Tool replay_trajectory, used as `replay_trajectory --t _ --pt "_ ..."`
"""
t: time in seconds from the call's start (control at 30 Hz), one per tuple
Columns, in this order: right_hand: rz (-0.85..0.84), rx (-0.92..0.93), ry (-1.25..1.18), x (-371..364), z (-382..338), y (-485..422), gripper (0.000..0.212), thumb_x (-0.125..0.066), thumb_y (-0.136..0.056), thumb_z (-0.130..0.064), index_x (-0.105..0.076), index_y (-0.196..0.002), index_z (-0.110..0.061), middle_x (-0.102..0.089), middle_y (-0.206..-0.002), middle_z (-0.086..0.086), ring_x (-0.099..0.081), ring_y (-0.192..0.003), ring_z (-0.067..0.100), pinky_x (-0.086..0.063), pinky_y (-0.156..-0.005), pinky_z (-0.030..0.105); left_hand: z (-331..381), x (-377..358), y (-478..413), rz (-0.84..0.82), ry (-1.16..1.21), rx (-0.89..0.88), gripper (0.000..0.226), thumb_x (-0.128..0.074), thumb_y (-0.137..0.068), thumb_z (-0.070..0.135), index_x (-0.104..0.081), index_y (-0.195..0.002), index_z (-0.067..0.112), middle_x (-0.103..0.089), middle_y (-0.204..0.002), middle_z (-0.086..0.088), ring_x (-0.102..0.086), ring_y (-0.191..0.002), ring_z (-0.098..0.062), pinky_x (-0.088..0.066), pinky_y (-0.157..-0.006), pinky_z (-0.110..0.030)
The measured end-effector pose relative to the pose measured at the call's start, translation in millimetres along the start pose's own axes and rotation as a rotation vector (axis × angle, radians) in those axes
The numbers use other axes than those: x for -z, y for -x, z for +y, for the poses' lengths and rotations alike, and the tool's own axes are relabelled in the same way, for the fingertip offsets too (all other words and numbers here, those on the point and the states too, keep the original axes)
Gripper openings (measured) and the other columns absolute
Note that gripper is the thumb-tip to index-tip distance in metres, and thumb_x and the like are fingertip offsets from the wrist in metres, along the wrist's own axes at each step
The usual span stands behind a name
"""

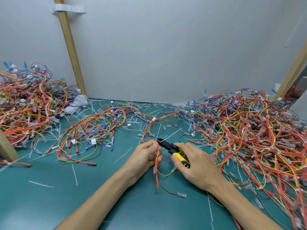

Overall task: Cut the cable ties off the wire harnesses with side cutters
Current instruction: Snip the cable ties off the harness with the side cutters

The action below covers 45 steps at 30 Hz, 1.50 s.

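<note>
The left hand [146,155] had its fingers curled round a slim wire harness of red, orange and yellow leads [157,178], held just above the teal desk [49,205] with its loose ends trailing toward the person. The right hand [194,165] was wrapped round the yellow-and-black-handled steel side cutters [172,149]. Their long axis ran from the handles at lower right to the black nose at upper left, and the tip sat at the left fingertips, touching the bundle. Whether a tie lay between the jaws could not be told. A clean cut probably called for hooking only the tie, with the jaws kept flat along the wires and clear of the insulation. Cut white cable ties [123,155] littered the desk, with tangled harness heaps at left [25,110] and right [249,130].
</note>
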State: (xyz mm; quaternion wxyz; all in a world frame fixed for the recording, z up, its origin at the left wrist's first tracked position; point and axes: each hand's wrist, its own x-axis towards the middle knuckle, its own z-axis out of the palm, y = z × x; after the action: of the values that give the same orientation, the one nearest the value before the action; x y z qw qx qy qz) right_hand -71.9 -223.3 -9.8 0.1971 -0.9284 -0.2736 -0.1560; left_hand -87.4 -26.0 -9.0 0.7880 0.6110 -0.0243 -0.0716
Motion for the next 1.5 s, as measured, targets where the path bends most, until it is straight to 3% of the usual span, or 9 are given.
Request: replay_trajectory --t 0.13,0.47,0.63,0.77,0.87,0.97,1.17,1.37,1.5 --pt "0.002 -0.001 0.003 0.0 -0.2 -0.3 0.044 -0.035 -0.088 -0.063 -0.051 -0.121 -0.039 -0.054 -0.091 -0.015 -0.052 -0.087 0.006 -0.031 -0.063 0.022 0.6 -0.4 0.3 0.014 0.011 0.005 0.029 -0.042 -0.099 0.005 -0.046 -0.072 0.014 -0.047 -0.063 0.002 -0.052 -0.056 -0.015 -0.042 -0.057 -0.022" --pt "0.003 -0.003 -0.029 2.2 -0.5 -0.8 0.037 -0.038 -0.087 -0.061 -0.055 -0.108 -0.036 -0.053 -0.074 -0.01 -0.05 -0.07 0.009 -0.038 -0.059 0.026 1.7 -1.0 1.3 0.015 0.026 0.019 0.027 -0.043 -0.101 0.008 -0.046 -0.075 0.013 -0.047 -0.065 0.0 -0.052 -0.057 -0.015 -0.043 -0.058 -0.021" --pt "0.042 -0.035 -0.047 1.6 0.0 -0.7 0.043 -0.045 -0.085 -0.066 -0.059 -0.115 -0.037 -0.062 -0.085 -0.018 -0.058 -0.079 0.008 -0.037 -0.063 0.024 2.8 -1.1 1.8 0.028 0.021 0.019 0.025 -0.043 -0.101 0.01 -0.046 -0.077 0.011 -0.048 -0.063 0.002 -0.053 -0.056 -0.014 -0.044 -0.056 -0.02" --pt "0.018 -0.006 0.015 -0.9 2.4 -1.9 0.055 -0.033 -0.088 -0.075 -0.06 -0.111 -0.032 -0.061 -0.089 -0.014 -0.058 -0.086 0.01 -0.04 -0.064 0.025 4.1 -2.1 2.1 0.032 0.022 0.017 0.023 -0.043 -0.101 0.009 -0.046 -0.078 0.011 -0.048 -0.064 0.002 -0.053 -0.057 -0.014 -0.043 -0.055 -0.022" --pt "0.104 0.041 0.07 -1.0 3.5 -2.7 0.059 -0.04 -0.09 -0.068 -0.063 -0.121 -0.023 -0.066 -0.103 -0.009 -0.06 -0.097 0.016 -0.047 -0.076 0.03 4.8 -2.5 3.5 0.025 0.035 0.012 0.025 -0.042 -0.101 0.008 -0.046 -0.076 0.012 -0.048 -0.065 0.001 -0.053 -0.056 -0.014 -0.043 -0.053 -0.022" --pt "0.174 0.062 0.097 -0.6 0.8 -2.4 0.056 -0.038 -0.092 -0.062 -0.064 -0.121 -0.022 -0.068 -0.104 -0.01 -0.063 -0.091 0.018 -0.049 -0.074 0.031 5.7 -3.5 3.8 0.02 0.046 0.006 0.026 -0.042 -0.101 0.009 -0.046 -0.076 0.012 -0.048 -0.067 0.0 -0.052 -0.056 -0.014 -0.043 -0.053 -0.022" --pt "0.196 -0.038 0.008 0.1 -3.1 -0.5 0.039 -0.038 -0.088 -0.065 -0.06 -0.094 -0.033 -0.058 -0.079 -0.011 -0.057 -0.071 0.013 -0.048 -0.058 0.036 5.0 -3.2 4.3 0.005 0.03 0.008 0.024 -0.043 -0.1 0.007 -0.047 -0.078 0.013 -0.047 -0.067 0.0 -0.052 -0.056 -0.015 -0.044 -0.056 -0.021" --pt "0.129 -0.09 0.092 -2.0 1.2 -0.6 0.052 -0.035 -0.081 -0.076 -0.047 -0.073 -0.026 -0.05 -0.059 -0.008 -0.052 -0.06 0.015 -0.037 -0.052 0.032 5.4 -3.0 5.7 -0.007 0.014 0.002 0.022 -0.042 -0.1 0.008 -0.047 -0.08 0.011 -0.047 -0.068 -0.001 -0.052 -0.057 -0.015 -0.045 -0.057 -0.022" --pt "0.051 -0.141 0.165 -0.8 7.5 -3.1 0.038 -0.051 -0.081 -0.059 -0.038 -0.072 -0.025 -0.042 -0.057 -0.008 -0.049 -0.061 0.023 -0.03 -0.052 0.032 5.6 -4.4 7.1 -0.04 -0.023 -0.006 0.021 -0.039 -0.102 0.009 -0.045 -0.082 0.009 -0.049 -0.064 0.002 -0.051 -0.057 -0.014 -0.044 -0.055 -0.022"
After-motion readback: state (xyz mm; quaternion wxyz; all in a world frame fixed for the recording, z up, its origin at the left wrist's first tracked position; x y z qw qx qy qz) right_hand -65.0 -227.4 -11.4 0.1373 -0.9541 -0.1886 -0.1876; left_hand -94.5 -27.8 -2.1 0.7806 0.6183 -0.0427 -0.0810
